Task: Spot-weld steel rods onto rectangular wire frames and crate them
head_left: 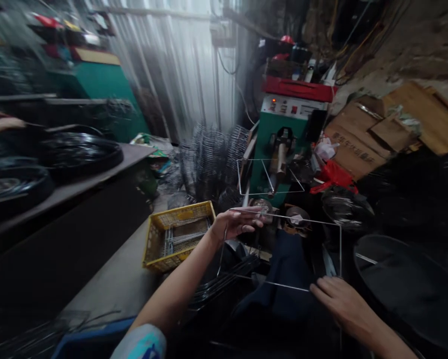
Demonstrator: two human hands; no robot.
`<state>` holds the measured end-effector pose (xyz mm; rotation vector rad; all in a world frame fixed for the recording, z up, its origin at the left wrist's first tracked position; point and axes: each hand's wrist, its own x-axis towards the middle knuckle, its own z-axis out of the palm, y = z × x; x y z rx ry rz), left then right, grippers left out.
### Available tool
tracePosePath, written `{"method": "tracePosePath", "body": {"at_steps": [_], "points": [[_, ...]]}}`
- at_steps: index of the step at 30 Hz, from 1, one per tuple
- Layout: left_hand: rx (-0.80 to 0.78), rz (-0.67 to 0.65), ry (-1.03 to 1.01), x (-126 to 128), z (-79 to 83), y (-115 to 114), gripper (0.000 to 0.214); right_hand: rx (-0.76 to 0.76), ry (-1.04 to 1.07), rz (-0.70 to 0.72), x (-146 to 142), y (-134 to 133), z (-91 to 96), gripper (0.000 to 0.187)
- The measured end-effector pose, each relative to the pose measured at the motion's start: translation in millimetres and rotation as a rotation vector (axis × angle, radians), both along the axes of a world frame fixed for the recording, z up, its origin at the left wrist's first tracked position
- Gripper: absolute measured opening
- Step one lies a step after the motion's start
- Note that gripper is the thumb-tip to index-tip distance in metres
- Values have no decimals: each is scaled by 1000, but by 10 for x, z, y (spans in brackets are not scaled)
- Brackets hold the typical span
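Observation:
A thin rectangular wire frame (pixel 302 218) spans the space in front of me, above my dark-clothed lap. My left hand (pixel 241 220) grips it at the far left corner, fingers reaching along the wire. My right hand (pixel 338 295) has its fingers curled on the near right part of the same frame; the exact grip is partly hidden. Beyond, a second bent wire frame (pixel 261 175) sits at the front of a green machine (pixel 263 134) with a red top and a lit orange lamp. Between these wires juts the machine's metal electrode arm (pixel 280 162).
A yellow crate (pixel 148 244) holding metal rods stands left of my forearm. Coiled wire stacks (pixel 211 154) rise behind it. Cardboard boxes (pixel 353 137) and a red bag (pixel 334 178) lie right of the machine. A round black lid-like disc (pixel 403 284) is at right. Another person's hand (pixel 5 123) shows far left, by a bench.

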<state>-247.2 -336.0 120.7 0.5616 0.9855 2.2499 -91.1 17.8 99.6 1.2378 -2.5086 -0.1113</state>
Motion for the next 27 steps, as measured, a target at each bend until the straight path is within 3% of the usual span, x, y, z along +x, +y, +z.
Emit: {"method": "tracePosePath", "body": {"at_steps": [3,7,10,14,20,27], "points": [[31,161,-19,79,17,-278,68,-7,33,92,-182,-205,44,45],[-65,423,7,265,79,-764,57,-44,57,247,-534,-526,42,46],[-215,645,26,521,230,-1165,48,-90,-7,353,-845,-875,-56,43],[-386,944,64,1013,500,-1570,38,-107,-121,448,-1162,-1532,-257,35],[-605,1236,164,1704,706,-1852,28,-30,-251,544,-1292,-2435,-392,26],[-671,1441,106,2043,577,-2114,24,23,-282,578,-1277,-2851,-415,34]]}}
